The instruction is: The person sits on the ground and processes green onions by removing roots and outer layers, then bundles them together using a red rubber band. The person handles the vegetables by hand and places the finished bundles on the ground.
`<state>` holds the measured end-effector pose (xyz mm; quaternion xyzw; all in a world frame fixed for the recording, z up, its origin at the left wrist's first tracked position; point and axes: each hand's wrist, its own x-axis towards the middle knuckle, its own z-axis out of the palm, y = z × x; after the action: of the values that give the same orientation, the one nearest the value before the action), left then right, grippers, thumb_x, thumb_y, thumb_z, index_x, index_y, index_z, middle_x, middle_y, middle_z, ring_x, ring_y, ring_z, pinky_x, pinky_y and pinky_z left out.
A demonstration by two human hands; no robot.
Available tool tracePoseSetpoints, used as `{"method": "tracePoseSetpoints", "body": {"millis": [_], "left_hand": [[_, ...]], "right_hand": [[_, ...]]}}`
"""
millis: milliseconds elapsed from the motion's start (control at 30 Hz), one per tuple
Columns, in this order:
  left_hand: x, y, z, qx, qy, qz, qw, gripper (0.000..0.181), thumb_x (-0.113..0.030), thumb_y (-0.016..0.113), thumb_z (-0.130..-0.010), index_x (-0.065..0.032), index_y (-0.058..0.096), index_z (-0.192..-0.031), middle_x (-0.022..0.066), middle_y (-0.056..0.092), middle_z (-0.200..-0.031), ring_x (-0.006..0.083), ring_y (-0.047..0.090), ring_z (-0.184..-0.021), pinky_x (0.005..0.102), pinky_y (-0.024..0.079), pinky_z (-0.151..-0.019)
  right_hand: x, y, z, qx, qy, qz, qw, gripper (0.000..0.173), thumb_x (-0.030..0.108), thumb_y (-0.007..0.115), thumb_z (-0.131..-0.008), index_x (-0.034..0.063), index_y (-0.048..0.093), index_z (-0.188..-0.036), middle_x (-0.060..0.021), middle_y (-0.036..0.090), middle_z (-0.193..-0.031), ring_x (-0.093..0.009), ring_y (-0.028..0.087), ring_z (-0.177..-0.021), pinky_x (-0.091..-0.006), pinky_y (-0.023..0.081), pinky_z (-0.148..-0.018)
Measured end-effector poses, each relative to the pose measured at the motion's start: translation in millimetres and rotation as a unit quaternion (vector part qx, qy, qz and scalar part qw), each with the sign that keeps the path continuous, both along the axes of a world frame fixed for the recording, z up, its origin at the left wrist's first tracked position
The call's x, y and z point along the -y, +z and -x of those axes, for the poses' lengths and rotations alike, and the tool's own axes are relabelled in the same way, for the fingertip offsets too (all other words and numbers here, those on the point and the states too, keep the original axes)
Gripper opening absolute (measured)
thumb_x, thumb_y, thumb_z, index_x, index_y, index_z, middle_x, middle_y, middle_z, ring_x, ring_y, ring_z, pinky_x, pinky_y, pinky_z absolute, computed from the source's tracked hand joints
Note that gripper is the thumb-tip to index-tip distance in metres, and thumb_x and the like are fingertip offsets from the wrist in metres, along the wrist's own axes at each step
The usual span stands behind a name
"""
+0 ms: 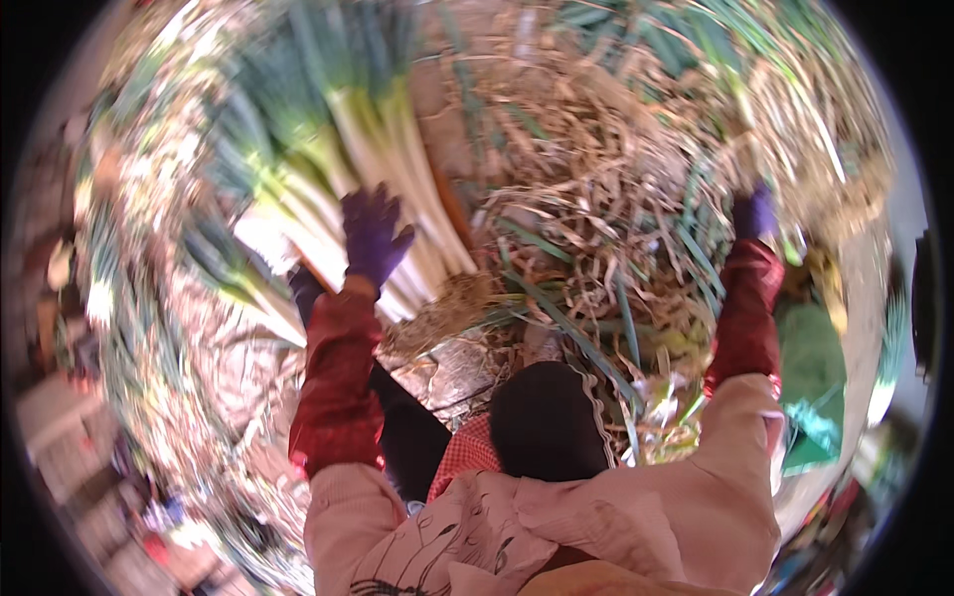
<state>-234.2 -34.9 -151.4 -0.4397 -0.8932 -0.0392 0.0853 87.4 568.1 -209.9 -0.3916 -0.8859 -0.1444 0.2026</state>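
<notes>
My left hand (375,237), in a purple glove, is spread over the white shafts of a row of large green onions (440,216). Its fingers are apart; whether the palm touches the shafts cannot be told. The onions' dark green tops point away from me, and their roots (447,305) lie nearest me. Out to the right, my right hand (756,212), also purple-gloved, is closed around the lower part of an onion stalk (745,141) with dry outer leaves. Blur hides its fingers. Red sleeve covers reach over both forearms.
Dry peelings and leaf scraps (596,171) heap up between my hands. A smaller bunch of green onions (246,276) lies at left, and untrimmed onions (805,97) lie at upper right. Brown bars (453,205) run along the row. Green cloth or sacking (811,372) sits beside my right arm.
</notes>
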Motion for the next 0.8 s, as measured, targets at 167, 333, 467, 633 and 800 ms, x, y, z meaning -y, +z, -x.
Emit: {"method": "tracePoseSetpoints", "body": {"millis": [167,333,467,633,800], "left_hand": [[-2.2,18.9,-9.6,0.039,0.071,0.139,0.987,0.052,-0.046,0.053,-0.082,-0.0126,0.055,-0.122,0.0106,0.039,-0.140,0.0345,0.027,-0.133,0.0514,0.010,-0.111],[-2.1,15.9,-13.5,0.026,0.063,0.095,0.993,0.049,-0.043,0.057,-0.079,-0.0122,0.056,-0.117,0.0115,0.040,-0.139,0.0338,0.028,-0.132,0.0511,0.013,-0.110],[-8.8,41.0,-51.1,0.022,0.061,0.006,0.998,0.048,-0.039,0.061,-0.078,-0.0077,0.058,-0.113,0.0131,0.051,-0.127,0.0346,0.035,-0.126,0.0496,0.022,-0.107],[-22.4,46.1,-154.8,0.169,0.008,-0.021,0.985,0.039,-0.036,0.064,-0.072,-0.0092,0.061,-0.100,0.0119,0.057,-0.111,0.0315,0.047,-0.108,0.0466,0.038,-0.091],[-12.1,25.0,-205.0,0.268,0.016,-0.098,0.958,0.031,-0.033,0.064,-0.072,-0.0131,0.063,-0.095,0.0087,0.062,-0.102,0.0298,0.056,-0.095,0.0443,0.045,-0.083]], "right_hand": [[-7.4,43.9,29.8,0.228,-0.234,0.178,0.928,0.064,0.045,0.057,-0.080,0.0133,0.034,-0.130,-0.0173,0.049,-0.128,-0.036,0.049,-0.116,-0.0540,0.040,-0.090],[-68.2,8.6,13.8,0.184,-0.100,0.234,0.949,0.046,0.033,0.060,-0.076,0.0051,0.047,-0.110,-0.0268,0.062,-0.097,-0.043,0.059,-0.095,-0.0492,0.046,-0.082],[-28.7,51.3,41.5,0.200,0.019,0.276,0.940,0.035,0.031,0.064,-0.070,0.0004,0.057,-0.085,-0.0252,0.064,-0.086,-0.042,0.062,-0.085,-0.0474,0.049,-0.073],[63.7,79.7,1.3,-0.053,0.036,0.590,0.805,0.031,0.032,0.056,-0.083,0.0015,0.063,-0.085,-0.0060,0.058,-0.065,-0.018,0.052,-0.054,-0.0318,0.042,-0.052],[192.7,70.9,-90.6,-0.257,0.071,0.892,0.364,0.056,0.035,0.051,-0.084,-0.0043,0.045,-0.123,-0.0033,0.048,-0.064,-0.016,0.045,-0.049,-0.0293,0.039,-0.045]]}}
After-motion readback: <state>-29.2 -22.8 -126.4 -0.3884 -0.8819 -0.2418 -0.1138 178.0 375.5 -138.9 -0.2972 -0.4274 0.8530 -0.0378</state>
